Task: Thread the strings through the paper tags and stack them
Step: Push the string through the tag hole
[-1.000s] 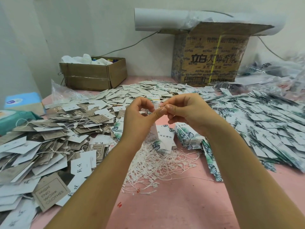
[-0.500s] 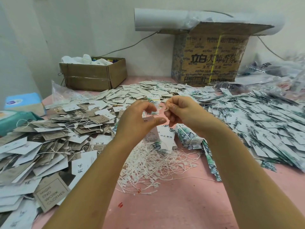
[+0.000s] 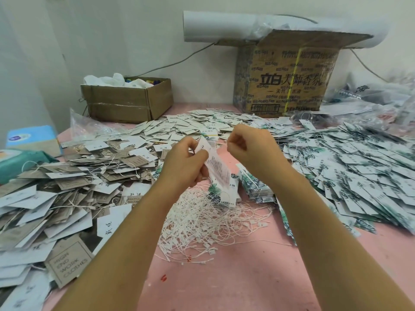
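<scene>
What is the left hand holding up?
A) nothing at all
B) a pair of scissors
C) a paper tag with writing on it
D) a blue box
C: the left hand pinches a paper tag with printed lines on it, held above the loose strings that lie on the pink table.

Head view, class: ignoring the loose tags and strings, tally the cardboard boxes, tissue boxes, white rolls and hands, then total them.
Cardboard boxes: 2 (low open box, tall printed box)
Blue tissue box: 1
White roll: 1
Hands: 2 (left hand, right hand)
Total: 6
</scene>
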